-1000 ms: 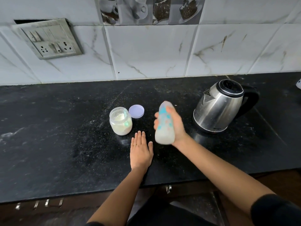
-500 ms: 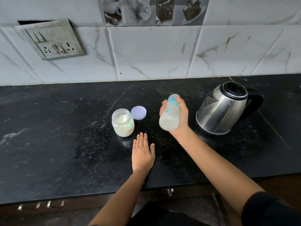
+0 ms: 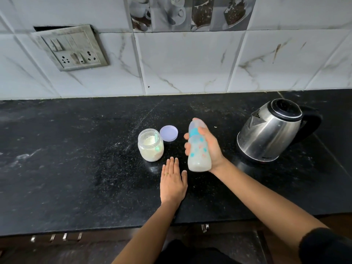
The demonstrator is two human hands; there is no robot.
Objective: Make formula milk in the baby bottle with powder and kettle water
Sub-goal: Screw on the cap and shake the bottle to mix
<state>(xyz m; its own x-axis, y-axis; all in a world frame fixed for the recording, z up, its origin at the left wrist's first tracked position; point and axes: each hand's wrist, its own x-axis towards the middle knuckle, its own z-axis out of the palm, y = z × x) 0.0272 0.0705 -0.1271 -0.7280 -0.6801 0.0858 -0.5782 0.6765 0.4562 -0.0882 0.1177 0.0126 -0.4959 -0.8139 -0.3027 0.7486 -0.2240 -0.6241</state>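
Note:
My right hand grips the baby bottle above the black counter, its capped top pointing away from me and white milk inside. My left hand lies flat on the counter, palm down, fingers slightly apart, a ring on one finger. Just left of the bottle stands the open glass powder jar with white powder and a pale scoop inside. Its lilac lid lies flat behind it. The steel kettle with a black lid and handle stands to the right.
The black counter runs along a white tiled wall, with powder specks scattered on it. A switch and socket plate hangs on the wall at upper left. Drawer handles show below the counter's front edge.
The bottle in my right hand has swung up and back down, its image blurred by movement. My left hand has stayed flat on the counter.

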